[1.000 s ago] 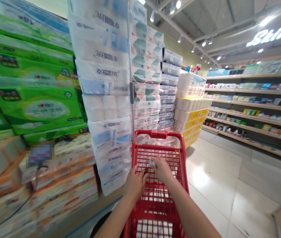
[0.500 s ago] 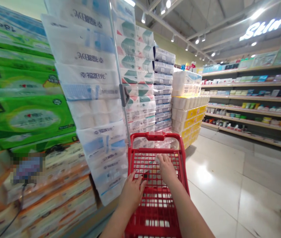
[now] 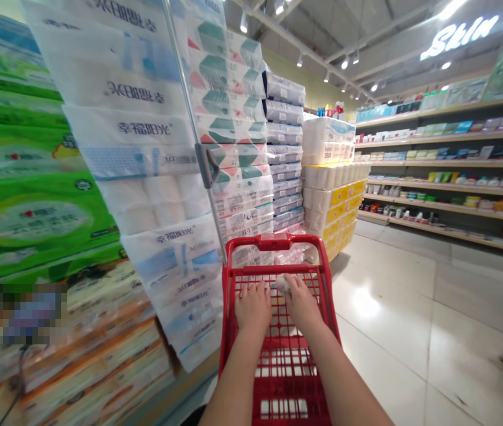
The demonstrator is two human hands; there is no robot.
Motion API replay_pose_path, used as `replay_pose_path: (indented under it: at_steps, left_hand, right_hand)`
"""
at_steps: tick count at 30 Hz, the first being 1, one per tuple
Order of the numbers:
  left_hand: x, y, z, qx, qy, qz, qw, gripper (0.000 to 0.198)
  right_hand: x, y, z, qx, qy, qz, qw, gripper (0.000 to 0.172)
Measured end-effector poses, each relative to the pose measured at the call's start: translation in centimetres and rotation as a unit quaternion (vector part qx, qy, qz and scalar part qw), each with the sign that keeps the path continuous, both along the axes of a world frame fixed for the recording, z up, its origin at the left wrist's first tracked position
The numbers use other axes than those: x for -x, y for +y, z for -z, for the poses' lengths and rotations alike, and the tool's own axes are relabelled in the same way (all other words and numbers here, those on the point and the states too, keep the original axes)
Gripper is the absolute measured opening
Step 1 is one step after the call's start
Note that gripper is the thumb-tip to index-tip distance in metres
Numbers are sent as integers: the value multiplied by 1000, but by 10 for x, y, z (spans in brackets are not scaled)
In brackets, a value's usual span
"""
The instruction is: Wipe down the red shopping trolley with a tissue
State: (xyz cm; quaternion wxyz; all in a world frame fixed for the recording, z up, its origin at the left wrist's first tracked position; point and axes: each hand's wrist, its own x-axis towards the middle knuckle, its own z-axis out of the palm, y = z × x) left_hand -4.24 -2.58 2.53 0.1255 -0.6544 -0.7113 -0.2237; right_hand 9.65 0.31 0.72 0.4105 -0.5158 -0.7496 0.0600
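Observation:
A red shopping cart (image 3: pixel 278 270) with a plastic grid stands in front of me, its raised bar at the far end. Over the left half of the grid is my left hand (image 3: pixel 254 306), fingers stretched forward with nothing visible in them. Beside it, on the right, my right hand (image 3: pixel 302 305) has its fingers curled around a small whitish crumpled thing (image 3: pixel 282 284). Its kind is too unclear to name. Both forearms reach in from the bottom of the view, above the grid.
Tall stacks of white toilet paper packs (image 3: pixel 145 130) and green tissue packs (image 3: pixel 38 216) rise on the left. A metal pole (image 3: pixel 189 106) stands against them. Yellow-and-white packs (image 3: pixel 340 207) are farther ahead. Shelves (image 3: pixel 451 160) line the right, beyond the tiled floor (image 3: pixel 402 319).
My left hand has moved forward and right, closer to my right hand, and its fingers now point ahead. The stacks on the left have shifted left and appear nearer.

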Motion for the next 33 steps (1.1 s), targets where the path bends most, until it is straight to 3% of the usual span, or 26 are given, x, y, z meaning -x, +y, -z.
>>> replay_pose_path:
  at_steps: [4, 8, 12, 15, 20, 25, 30, 33]
  left_hand:
    - [0, 1, 15, -11, 7, 30, 999, 38]
    - [5, 2, 17, 18, -11, 61, 998, 38]
    - [7, 5, 15, 31, -29, 73, 996, 40]
    - [7, 6, 15, 34, -39, 69, 996, 40]
    - [9, 6, 16, 38, -52, 71, 995, 39]
    - [9, 5, 15, 37, -48, 72, 996, 42]
    - [8, 5, 15, 42, -37, 69, 996, 40]
    - [8, 6, 16, 38, -33, 70, 996, 41]
  right_hand:
    - [1, 3, 4, 14, 11, 4, 1000, 43]
    - [-5, 7, 6, -8, 40, 27, 999, 42]
    - [-18, 19, 9, -103, 68, 117, 985, 44]
    - [-17, 25, 12, -126, 81, 175, 973, 45]
    - [2, 23, 16, -103, -21, 11, 994, 53]
    - [6, 19, 16, -102, 26, 107, 989, 52]
    - [8, 15, 16, -97, -47, -15, 994, 56]
    - [1, 16, 14, -103, 2, 69, 992, 51]
